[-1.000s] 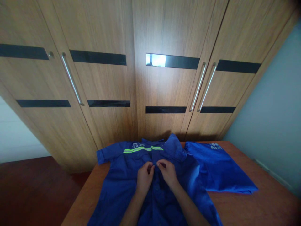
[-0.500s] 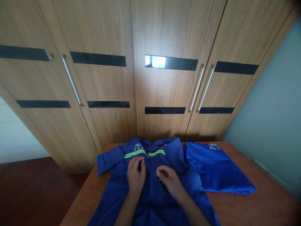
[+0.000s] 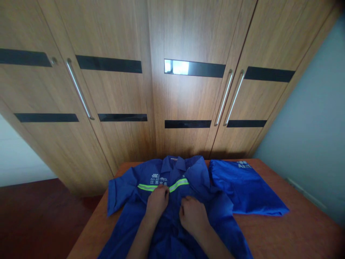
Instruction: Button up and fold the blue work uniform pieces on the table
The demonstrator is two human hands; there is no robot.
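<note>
A dark blue work jacket (image 3: 151,169) lies front up, its collar at the far end. A yellow-green reflective strip (image 3: 180,183) crosses its chest, and white lettering shows above the strip on the left. My left hand (image 3: 158,201) is closed on the jacket's front, just below the strip. To its right, my right hand (image 3: 193,215) is curled with its fingers pinching the cloth near the front opening. The fingertips of both hands are partly hidden. One sleeve (image 3: 117,190) is spread out to the left; the jacket's lower part runs out of view.
The jacket rests on a reddish-brown wooden table (image 3: 269,233). A folded bright blue garment or bag (image 3: 248,190) with pale lettering lies at the right. Behind stands a wooden wardrobe (image 3: 185,100) with metal handles; a pale wall (image 3: 307,144) is at the right.
Both hands have gone from loosely curled above the jacket to closed on its front. The jacket's chest and collar have shifted, and more lettering shows. The view has tilted slightly.
</note>
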